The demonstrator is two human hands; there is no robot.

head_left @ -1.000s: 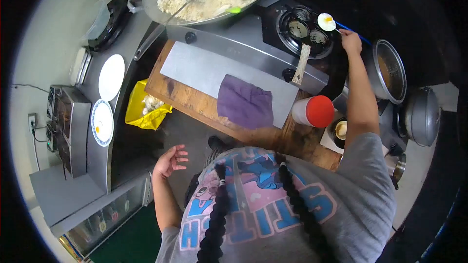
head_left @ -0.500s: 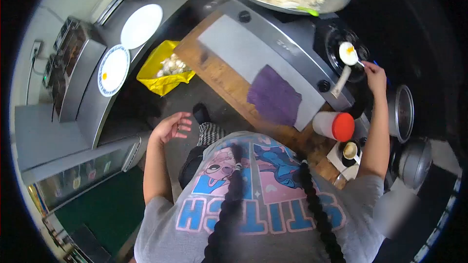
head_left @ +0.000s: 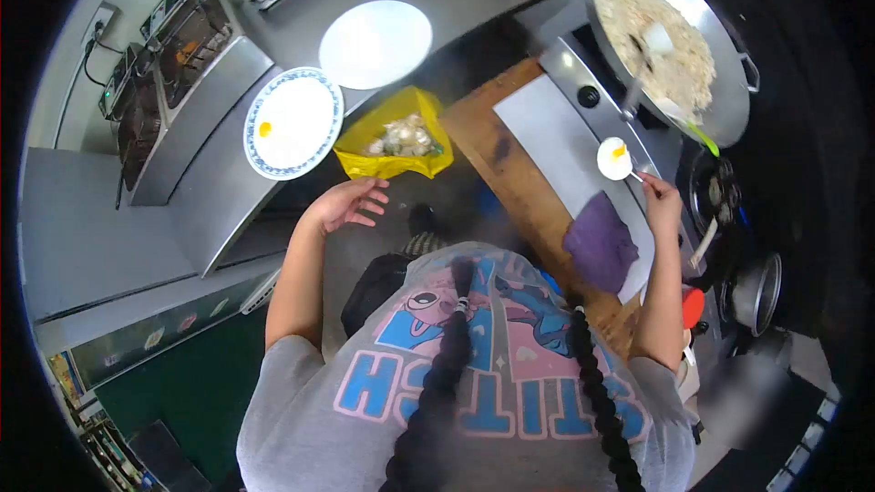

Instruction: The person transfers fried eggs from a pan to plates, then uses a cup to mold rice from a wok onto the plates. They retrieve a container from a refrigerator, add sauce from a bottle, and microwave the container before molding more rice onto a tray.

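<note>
The right hand (head_left: pixel 661 202) is closed around the thin handle of a spatula (head_left: pixel 635 175). The spatula carries a fried egg (head_left: pixel 614 159), yolk up. The egg sits above the steel sheet (head_left: pixel 547 123) on the wooden counter (head_left: pixel 497 150), between the wok of fried rice (head_left: pixel 670 46) and the purple cloth (head_left: pixel 600 244).

The left hand (head_left: pixel 346 205) is open, fingers spread, and holds nothing. It hangs just below the yellow bag (head_left: pixel 392 141), near the blue-rimmed plate (head_left: pixel 293 123), which bears a spot of yolk. A plain white plate (head_left: pixel 375 44) lies beyond it.
</note>
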